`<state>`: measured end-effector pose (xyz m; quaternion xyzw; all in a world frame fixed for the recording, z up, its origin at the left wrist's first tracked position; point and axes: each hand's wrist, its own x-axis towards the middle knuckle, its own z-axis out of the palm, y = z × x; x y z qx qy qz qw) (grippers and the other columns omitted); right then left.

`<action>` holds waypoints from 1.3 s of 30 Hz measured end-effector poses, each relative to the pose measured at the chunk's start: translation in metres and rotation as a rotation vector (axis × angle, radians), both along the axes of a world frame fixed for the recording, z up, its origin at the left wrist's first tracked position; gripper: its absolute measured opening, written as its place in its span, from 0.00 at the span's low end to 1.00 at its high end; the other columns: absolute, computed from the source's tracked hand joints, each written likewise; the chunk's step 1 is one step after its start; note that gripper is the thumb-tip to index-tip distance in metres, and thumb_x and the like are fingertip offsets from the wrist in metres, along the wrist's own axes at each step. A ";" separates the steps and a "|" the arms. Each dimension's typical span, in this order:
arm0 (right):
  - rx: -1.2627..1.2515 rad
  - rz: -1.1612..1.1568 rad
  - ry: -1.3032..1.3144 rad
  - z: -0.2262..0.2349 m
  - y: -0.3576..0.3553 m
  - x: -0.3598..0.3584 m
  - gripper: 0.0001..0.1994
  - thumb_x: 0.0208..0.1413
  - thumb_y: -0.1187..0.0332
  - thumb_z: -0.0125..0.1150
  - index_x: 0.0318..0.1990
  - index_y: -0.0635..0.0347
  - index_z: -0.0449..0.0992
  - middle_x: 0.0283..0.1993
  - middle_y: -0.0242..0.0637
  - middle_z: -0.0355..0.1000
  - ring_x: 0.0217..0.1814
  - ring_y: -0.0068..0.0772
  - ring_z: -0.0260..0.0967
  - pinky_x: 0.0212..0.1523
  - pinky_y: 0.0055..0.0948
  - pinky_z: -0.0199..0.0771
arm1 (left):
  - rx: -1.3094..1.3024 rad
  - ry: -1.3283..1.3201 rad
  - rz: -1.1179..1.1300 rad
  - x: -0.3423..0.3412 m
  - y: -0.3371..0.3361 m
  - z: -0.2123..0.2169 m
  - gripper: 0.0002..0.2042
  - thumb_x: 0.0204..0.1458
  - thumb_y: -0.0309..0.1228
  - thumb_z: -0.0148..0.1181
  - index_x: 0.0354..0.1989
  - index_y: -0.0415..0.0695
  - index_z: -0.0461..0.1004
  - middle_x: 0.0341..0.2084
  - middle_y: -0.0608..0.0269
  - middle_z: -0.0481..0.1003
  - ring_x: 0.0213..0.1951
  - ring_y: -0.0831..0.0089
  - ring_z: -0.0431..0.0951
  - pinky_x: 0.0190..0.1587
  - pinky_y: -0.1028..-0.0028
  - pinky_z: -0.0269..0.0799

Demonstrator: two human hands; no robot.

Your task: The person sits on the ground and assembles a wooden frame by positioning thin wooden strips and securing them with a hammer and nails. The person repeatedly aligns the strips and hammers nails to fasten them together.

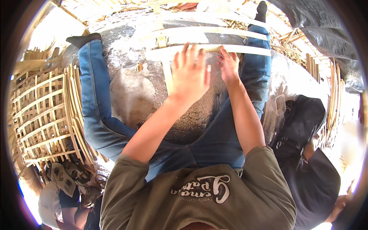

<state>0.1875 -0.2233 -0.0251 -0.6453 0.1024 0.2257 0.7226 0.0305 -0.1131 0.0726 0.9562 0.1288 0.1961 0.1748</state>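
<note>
Olive shirt (199, 195) below; both hands' fingertips (191, 50) press the bamboo strip (245, 49).

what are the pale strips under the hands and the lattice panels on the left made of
Strips: look like split bamboo or thin wood, pale, matte and flat. Lattice panels: seemingly the same slats, tan and unpainted, crossed into open grids. Both hands, left and right, rest on one strip.

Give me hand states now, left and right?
Left hand: open, fingers spread, palm down on the pale bamboo strip.
Right hand: fingers curled onto the same strip; whether it grips cannot be told.
</note>
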 end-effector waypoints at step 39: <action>-0.287 -0.516 -0.225 0.077 -0.281 -0.007 0.14 0.60 0.61 0.67 0.48 0.56 0.75 0.40 0.33 0.77 0.39 0.26 0.73 0.39 0.31 0.75 | 0.304 0.502 -0.052 0.045 -0.026 -0.044 0.43 0.62 0.56 0.47 0.77 0.40 0.42 0.78 0.53 0.39 0.78 0.56 0.35 0.74 0.39 0.32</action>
